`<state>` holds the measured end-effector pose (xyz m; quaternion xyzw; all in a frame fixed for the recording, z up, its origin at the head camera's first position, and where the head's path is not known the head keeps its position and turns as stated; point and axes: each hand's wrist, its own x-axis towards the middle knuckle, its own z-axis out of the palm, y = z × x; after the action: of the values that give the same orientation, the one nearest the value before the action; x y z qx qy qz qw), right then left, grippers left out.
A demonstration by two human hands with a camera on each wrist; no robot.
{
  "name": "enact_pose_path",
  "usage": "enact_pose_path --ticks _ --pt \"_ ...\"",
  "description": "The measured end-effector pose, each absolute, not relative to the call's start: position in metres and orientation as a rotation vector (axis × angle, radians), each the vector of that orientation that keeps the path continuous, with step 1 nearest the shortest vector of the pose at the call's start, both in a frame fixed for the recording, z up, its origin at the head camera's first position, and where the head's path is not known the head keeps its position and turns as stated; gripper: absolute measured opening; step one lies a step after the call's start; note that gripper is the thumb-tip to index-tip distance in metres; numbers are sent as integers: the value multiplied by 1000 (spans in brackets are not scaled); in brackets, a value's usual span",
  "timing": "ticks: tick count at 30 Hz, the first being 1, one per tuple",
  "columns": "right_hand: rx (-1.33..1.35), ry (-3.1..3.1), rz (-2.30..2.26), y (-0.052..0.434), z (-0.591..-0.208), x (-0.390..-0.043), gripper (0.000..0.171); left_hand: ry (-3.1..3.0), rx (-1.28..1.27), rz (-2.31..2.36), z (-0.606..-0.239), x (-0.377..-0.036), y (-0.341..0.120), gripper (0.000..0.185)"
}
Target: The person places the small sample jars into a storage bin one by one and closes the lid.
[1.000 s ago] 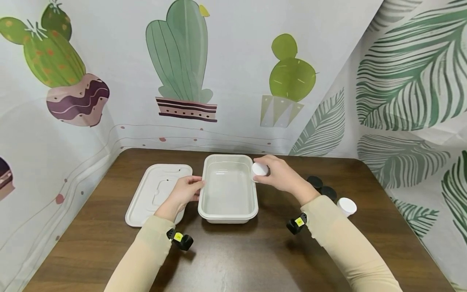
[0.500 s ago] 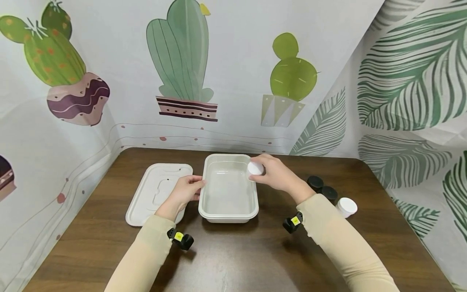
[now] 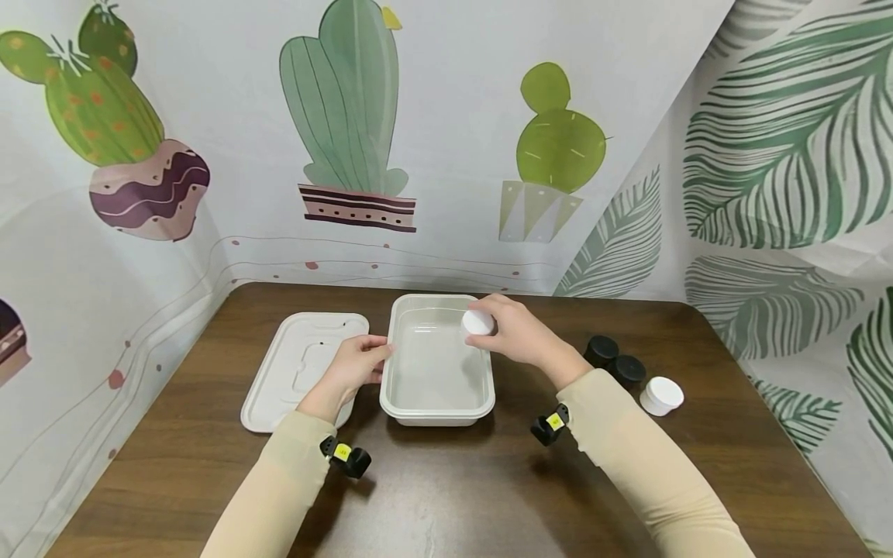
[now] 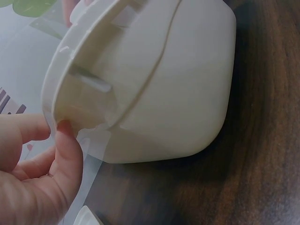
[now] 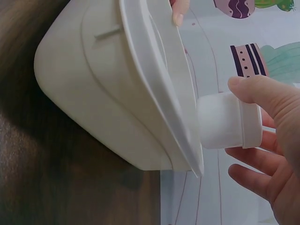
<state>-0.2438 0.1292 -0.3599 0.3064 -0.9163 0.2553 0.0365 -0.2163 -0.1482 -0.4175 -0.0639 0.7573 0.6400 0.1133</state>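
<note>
A pale grey rectangular plastic container (image 3: pixel 436 415) stands lidless near the table's far side, its floor bare. My left hand (image 3: pixel 351 363) pinches its left rim, thumb and fingers meeting at the edge in the left wrist view. My right hand (image 3: pixel 526 335) grips a small white jar (image 3: pixel 477 322) by its cap, thumb on one side and fingers on the other. That jar hangs over the container's right rim, toward the back corner. In the right wrist view the jar (image 5: pixel 220 121) is above the rim, and its lower end is partly behind it.
The container's flat white lid (image 3: pixel 293 372) lies to the left, partly under my left forearm. On the right sit two black-capped jars (image 3: pixel 628 370) and another white jar (image 3: pixel 662 395). A cactus-print cloth (image 3: pixel 446 155) hangs along the table's back edge.
My right hand has carried the white jar leftward, from outside the container's right rim to above its inner right side. The left hand and the container have stayed in place.
</note>
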Motion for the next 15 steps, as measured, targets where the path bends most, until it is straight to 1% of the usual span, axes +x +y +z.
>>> enact_pose_path --ticks 15 --pt "995 -2817 811 113 -364 -243 55 2226 -188 1877 -418 -217 -149 37"
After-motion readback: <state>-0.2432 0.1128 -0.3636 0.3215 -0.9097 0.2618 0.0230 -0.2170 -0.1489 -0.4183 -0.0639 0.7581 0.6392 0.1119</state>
